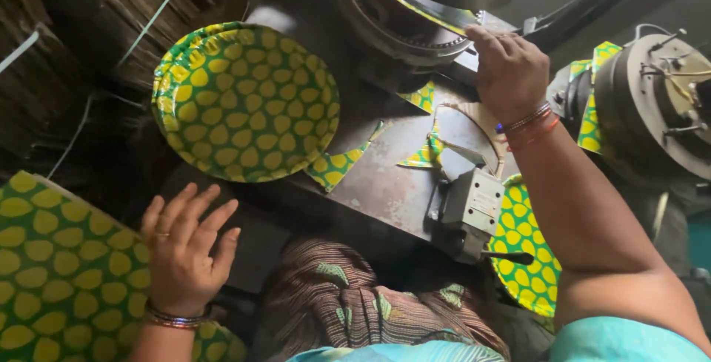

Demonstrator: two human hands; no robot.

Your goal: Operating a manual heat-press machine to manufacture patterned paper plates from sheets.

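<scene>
The right hand (509, 73) reaches up to the round press die (415, 14) and pinches the edge of the green-and-yellow patterned sheet (415, 0) lying between its upper and lower halves — if the die closes while the fingers are this near, they could be caught. The left hand (185, 247) hovers open, fingers spread and holding nothing, beside the sheet stack (52, 273) and below the pile of formed paper plates (244, 103). Loose offcuts (337, 165) on the bench (385, 184) could slide under a sheet and spoil a pressing.
</scene>
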